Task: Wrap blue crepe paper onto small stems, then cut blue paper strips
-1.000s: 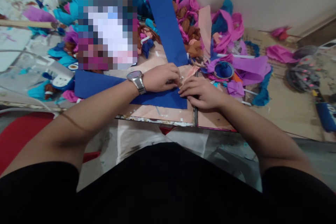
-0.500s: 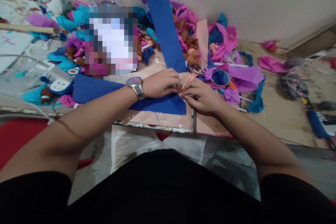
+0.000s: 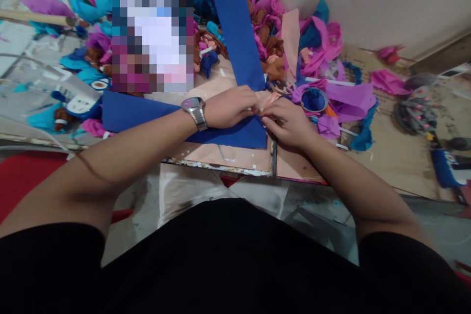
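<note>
My left hand (image 3: 233,108), with a steel watch (image 3: 195,108) on its wrist, rests over a long blue strip (image 3: 143,113) of fabric or paper. Its thumb and fingertips are closed in a pinch. Almost touching it, my right hand (image 3: 289,120) is pinched too, and their fingertips meet. Whatever lies between them is small and mostly hidden. A peach-coloured crumpled piece (image 3: 270,100) shows just behind the right fingertips. Another blue strip (image 3: 235,24) slants away from the hands, across the heap at the back.
Pink, brown and teal crumpled pieces (image 3: 270,41) pile up against the wall. Right of my hands stand a round roll (image 3: 314,100) with blue inside and purple pieces (image 3: 349,100). A power strip (image 3: 83,103) lies left, below a pixelated patch. A dark bundle (image 3: 417,110) sits far right.
The whole scene sits a little higher in view, as the camera has tilted down. My hands stay together at the same spot, with the right fingers slightly shifted.
</note>
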`<state>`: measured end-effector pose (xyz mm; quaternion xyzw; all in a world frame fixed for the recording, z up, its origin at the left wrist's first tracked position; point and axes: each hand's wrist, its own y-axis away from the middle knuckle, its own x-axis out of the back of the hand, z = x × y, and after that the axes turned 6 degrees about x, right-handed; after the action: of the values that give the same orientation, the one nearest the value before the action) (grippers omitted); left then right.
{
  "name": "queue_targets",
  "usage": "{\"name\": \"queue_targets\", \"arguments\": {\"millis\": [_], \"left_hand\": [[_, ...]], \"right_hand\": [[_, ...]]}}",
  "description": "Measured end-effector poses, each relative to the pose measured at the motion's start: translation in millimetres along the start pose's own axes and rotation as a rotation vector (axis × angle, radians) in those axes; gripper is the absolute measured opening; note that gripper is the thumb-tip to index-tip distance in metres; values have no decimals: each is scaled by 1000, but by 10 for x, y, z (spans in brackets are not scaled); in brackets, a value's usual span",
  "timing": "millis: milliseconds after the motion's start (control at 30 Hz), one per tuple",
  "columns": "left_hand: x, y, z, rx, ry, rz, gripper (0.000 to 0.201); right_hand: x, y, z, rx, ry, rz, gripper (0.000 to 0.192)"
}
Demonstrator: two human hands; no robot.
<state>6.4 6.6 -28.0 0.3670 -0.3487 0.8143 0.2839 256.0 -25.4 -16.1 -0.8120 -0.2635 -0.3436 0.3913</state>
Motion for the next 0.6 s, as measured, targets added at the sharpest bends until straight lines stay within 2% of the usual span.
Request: {"name": "queue_targets", "arguments": {"millis": [100, 233, 433, 600], "left_hand": [[31, 24, 9, 42, -33, 45, 18], [52, 37, 36, 51, -63, 74, 20], [56, 35, 58, 43, -48, 73, 23], [50, 40, 60, 44, -16, 45, 31]], "right_hand": [[18, 1, -42, -127, -26, 48, 35], [23, 2, -84, -225, -101, 9, 51], [-16, 5, -96, -216, -158, -15, 37], [-41, 15, -68, -191, -96, -20, 30]]}}
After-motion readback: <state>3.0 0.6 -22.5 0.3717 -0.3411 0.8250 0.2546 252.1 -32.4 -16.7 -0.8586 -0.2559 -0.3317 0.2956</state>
